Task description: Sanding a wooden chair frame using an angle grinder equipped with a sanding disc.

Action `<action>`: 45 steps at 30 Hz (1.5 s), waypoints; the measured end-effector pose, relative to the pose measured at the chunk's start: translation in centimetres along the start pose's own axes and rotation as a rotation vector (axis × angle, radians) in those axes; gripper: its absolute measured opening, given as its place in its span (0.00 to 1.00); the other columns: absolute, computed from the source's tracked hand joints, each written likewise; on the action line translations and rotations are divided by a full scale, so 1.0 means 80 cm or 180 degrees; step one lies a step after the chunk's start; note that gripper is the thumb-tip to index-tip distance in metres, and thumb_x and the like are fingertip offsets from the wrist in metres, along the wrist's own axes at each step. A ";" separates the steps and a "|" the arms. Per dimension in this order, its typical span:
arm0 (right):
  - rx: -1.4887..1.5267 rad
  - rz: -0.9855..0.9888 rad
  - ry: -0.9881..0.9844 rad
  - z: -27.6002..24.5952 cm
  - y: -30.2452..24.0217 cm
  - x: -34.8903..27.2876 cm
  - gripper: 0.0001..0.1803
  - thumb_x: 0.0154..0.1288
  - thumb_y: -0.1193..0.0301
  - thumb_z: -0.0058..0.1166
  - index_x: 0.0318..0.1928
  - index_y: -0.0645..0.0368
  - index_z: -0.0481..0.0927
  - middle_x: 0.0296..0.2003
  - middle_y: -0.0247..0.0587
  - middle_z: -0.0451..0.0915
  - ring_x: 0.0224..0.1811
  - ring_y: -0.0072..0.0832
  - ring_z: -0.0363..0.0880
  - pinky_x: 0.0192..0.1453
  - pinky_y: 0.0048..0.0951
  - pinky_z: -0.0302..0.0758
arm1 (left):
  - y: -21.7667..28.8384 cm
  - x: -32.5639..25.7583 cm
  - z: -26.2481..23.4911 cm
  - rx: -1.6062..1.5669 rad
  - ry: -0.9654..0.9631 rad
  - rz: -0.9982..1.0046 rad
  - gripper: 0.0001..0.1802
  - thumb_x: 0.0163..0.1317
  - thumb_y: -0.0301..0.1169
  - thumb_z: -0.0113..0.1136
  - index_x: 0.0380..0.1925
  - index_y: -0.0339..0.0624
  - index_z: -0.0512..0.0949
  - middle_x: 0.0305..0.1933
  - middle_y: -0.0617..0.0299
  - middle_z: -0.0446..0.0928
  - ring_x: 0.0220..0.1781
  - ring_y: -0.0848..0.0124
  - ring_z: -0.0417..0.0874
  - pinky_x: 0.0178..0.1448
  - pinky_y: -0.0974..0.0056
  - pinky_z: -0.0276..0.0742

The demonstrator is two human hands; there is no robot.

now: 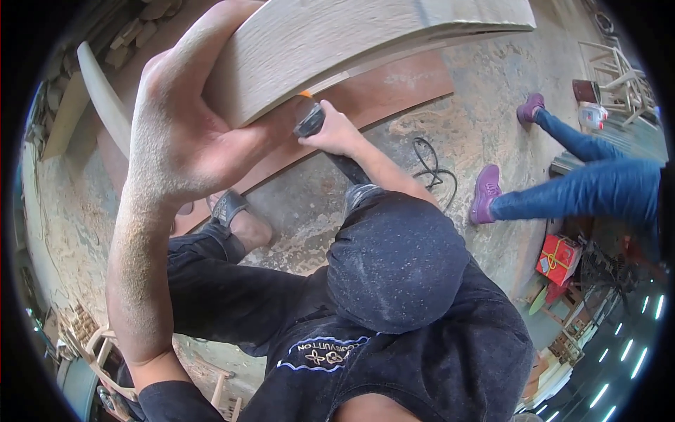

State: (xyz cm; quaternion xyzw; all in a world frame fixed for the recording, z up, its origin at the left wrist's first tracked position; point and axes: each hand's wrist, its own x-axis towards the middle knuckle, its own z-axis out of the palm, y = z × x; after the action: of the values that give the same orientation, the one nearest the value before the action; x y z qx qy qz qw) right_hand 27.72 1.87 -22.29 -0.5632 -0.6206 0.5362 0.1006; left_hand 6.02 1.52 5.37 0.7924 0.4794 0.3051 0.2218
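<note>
- At the upper edge of the view, my wooden piece [337,49] is cut off; the upper digit of my left hand [179,133] leaves there too, its tip unseen.
- Behind a rounded dark cloth form [397,260], hard to identify, part of my right forearm [401,169] is hidden.
- Left hand, dusty: gripping the wooden piece, whose near end lies between its spread digits.
- Right hand [337,133]: closed around a dark tool [309,119], just beside the wood's lower edge; its far end is obscured, so I cannot tell whether it touches the wood.
</note>
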 end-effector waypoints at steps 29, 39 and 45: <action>0.0610 0.0198 0.0797 -0.038 0.034 0.015 0.42 0.46 0.58 0.80 0.56 0.66 0.71 0.49 0.54 0.84 0.54 0.41 0.85 0.59 0.39 0.80 | -0.001 -0.005 -0.001 -0.0023 0.0170 0.0182 0.38 0.52 0.36 0.78 0.62 0.36 0.75 0.47 0.49 0.86 0.50 0.61 0.90 0.57 0.57 0.84; 0.0546 0.0157 0.0689 -0.023 0.024 0.009 0.41 0.47 0.58 0.80 0.56 0.66 0.72 0.48 0.54 0.85 0.53 0.41 0.86 0.58 0.39 0.81 | -0.007 -0.010 -0.001 0.0183 0.0179 0.0196 0.42 0.52 0.38 0.80 0.66 0.37 0.74 0.49 0.47 0.87 0.51 0.58 0.91 0.57 0.56 0.86; 0.0181 0.0024 0.0344 0.003 -0.002 0.002 0.42 0.47 0.55 0.78 0.56 0.63 0.71 0.50 0.59 0.85 0.56 0.50 0.85 0.62 0.43 0.80 | -0.011 -0.011 -0.004 0.0230 0.0162 0.0281 0.41 0.52 0.37 0.80 0.66 0.36 0.74 0.49 0.46 0.87 0.50 0.58 0.91 0.57 0.56 0.86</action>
State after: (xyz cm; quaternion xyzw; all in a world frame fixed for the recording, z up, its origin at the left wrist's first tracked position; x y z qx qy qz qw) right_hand 27.41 1.90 -22.38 -0.5906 -0.5967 0.5228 0.1479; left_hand 4.93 1.12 4.78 0.8122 0.4602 0.3171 0.1670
